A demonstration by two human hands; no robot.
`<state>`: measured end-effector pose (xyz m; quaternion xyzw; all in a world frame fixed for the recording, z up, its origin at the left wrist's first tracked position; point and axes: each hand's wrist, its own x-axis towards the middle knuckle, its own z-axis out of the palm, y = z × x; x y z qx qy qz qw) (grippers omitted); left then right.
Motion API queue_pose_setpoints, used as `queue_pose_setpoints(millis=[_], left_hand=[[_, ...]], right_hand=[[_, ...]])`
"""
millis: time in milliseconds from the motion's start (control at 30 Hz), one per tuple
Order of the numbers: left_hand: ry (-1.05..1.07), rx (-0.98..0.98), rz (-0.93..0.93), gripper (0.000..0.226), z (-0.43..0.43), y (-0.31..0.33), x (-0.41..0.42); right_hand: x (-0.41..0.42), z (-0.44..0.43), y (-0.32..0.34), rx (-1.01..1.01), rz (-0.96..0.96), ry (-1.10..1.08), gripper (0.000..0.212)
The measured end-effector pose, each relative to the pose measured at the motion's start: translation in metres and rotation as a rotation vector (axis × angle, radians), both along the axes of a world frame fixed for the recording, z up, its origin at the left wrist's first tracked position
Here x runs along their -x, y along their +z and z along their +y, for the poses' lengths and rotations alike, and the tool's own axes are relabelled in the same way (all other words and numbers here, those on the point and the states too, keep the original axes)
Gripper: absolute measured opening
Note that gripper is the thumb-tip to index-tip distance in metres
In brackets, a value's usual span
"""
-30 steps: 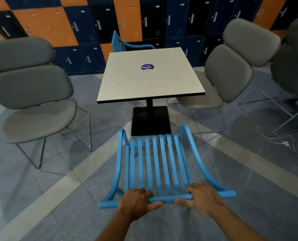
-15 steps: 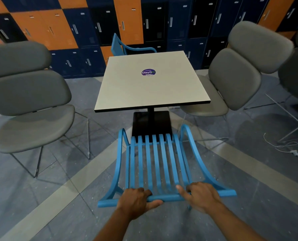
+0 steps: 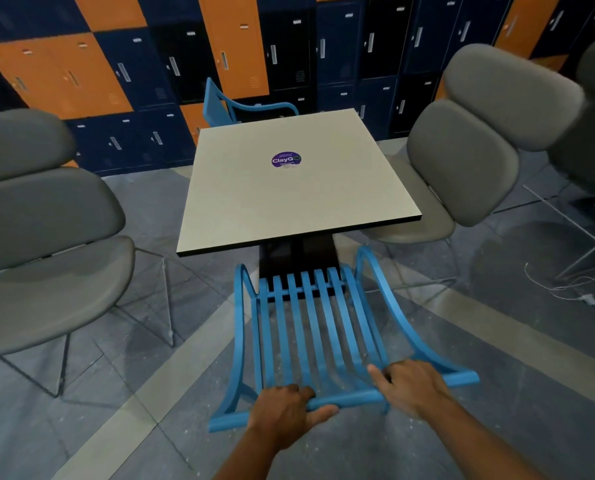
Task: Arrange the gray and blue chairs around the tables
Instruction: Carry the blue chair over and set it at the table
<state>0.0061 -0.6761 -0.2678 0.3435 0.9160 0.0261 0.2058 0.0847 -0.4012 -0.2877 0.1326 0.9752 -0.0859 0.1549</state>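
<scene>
The blue chair [image 3: 310, 334] stands on the floor [image 3: 497, 393] at the near edge of the table [image 3: 289, 188], its slatted back toward the camera and its front reaching the table's black base [image 3: 298, 252]. The left hand [image 3: 287, 415] is closed around the chair's top rail, fingers curled over the far side and thumb along the near side. The right hand [image 3: 410, 384] rests on the same rail further right, looser: its fingers are bent over the bar, the index finger stretched out along the slats, so it touches the rail without a full grip.

A second blue chair [image 3: 233, 105] sits at the far edge of the table, only its back and armrest showing above the top. A gray chair [image 3: 43, 230] stands off the left edge, well apart from the table. Another gray chair [image 3: 462, 164] stands at the right edge, its seat partly tucked beneath the top. A third gray chair [image 3: 594, 133] is cut off at the right border, blurred.

A round purple sticker [image 3: 286, 160] lies near the middle of the table. White cables [image 3: 566, 289] trail on the floor to the right. Orange and navy lockers [image 3: 220, 46] line the wall behind.
</scene>
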Motion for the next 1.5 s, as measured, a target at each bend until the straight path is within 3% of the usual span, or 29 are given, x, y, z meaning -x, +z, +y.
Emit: queue_pose_setpoints(millis=[1167, 1500], left_hand=[[0.023, 0.012, -0.052, 0.095, 0.011, -0.007, 0.023], [0.016, -0.009, -0.082, 0.095, 0.003, -0.005, 0.032]], right_hand=[[0.028, 0.012, 0.011, -0.005, -0.02, 0.085, 0.077], [0.032, 0.0, -0.002, 0.014, 0.017, 0.025, 0.088]])
